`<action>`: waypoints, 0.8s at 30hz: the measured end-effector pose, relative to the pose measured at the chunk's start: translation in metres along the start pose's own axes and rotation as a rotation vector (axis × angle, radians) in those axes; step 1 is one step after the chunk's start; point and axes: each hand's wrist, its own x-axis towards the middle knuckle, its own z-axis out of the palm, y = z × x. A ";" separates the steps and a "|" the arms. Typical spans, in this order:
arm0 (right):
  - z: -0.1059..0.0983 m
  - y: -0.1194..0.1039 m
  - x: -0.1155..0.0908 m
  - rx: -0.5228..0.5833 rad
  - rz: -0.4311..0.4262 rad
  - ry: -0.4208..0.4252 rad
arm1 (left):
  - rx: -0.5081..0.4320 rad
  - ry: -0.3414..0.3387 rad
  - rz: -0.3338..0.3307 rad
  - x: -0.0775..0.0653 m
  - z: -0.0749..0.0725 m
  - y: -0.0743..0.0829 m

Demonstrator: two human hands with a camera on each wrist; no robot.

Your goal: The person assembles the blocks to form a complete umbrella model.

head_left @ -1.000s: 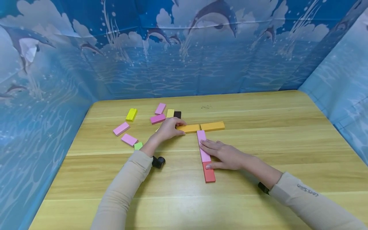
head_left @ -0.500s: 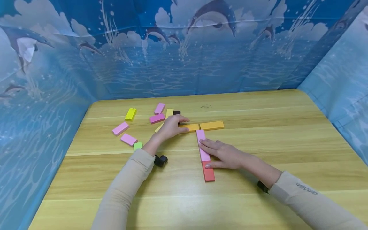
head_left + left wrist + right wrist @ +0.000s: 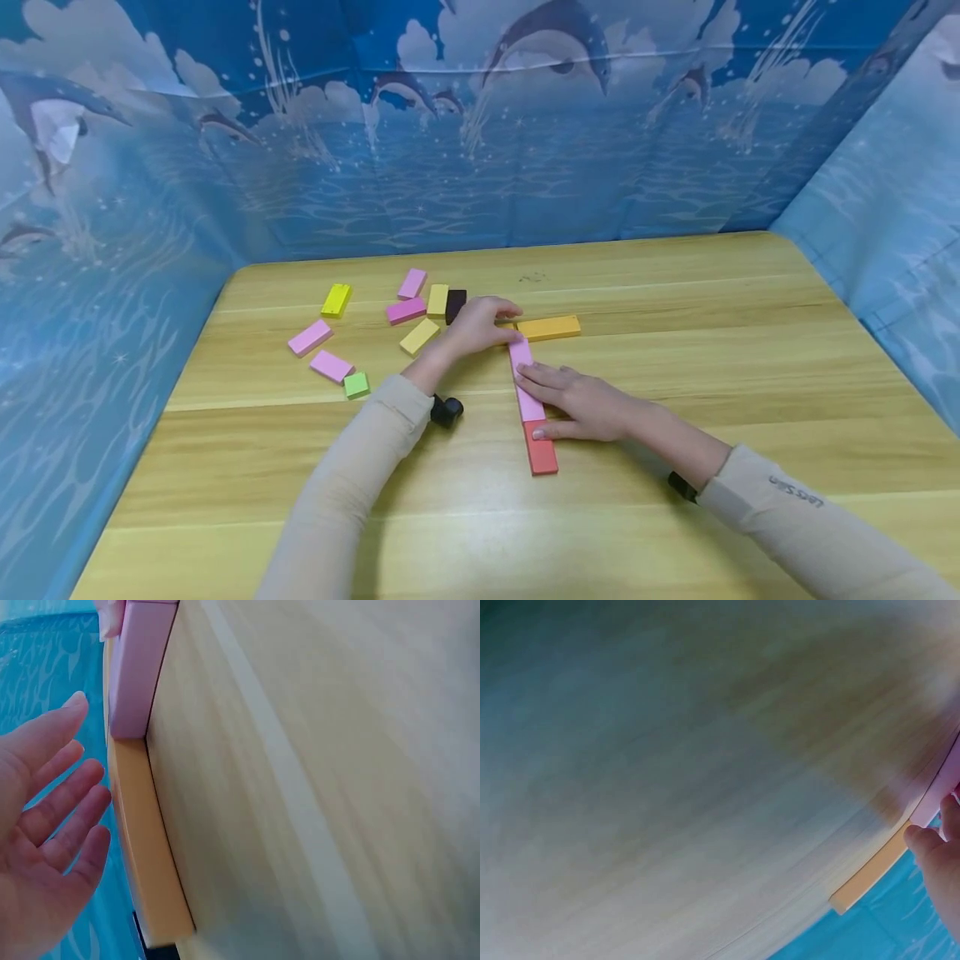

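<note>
In the head view, flat blocks form a T on the wooden table. Its top is a bar of orange blocks, with the right orange block [image 3: 550, 327] in plain sight. A pink stretch [image 3: 519, 354] leads from the bar toward me and ends at a red block [image 3: 542, 458]. My left hand [image 3: 480, 323] hovers around the bar's left half and hides most of the left orange block [image 3: 150, 847]. Its fingers are spread and loosely bent, holding nothing in the left wrist view. My right hand [image 3: 585, 406] lies with extended fingers on the pink stretch, thumb on the red block.
Left of the T lie loose blocks: dark brown [image 3: 455, 306], pale yellow [image 3: 420, 336], magenta [image 3: 406, 311], bright yellow [image 3: 337, 301], green [image 3: 356, 385] and several pink ones [image 3: 311, 337]. A blue dolphin-print curtain [image 3: 450, 192] stands behind the table [image 3: 675, 292].
My left hand has slid right along the orange bar, from its left end toward the junction, uncovering the brown and pale yellow blocks. The right hand stays in place.
</note>
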 end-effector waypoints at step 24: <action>-0.001 -0.002 0.000 -0.001 0.011 -0.021 | -0.037 -0.016 -0.032 0.018 0.016 0.002</action>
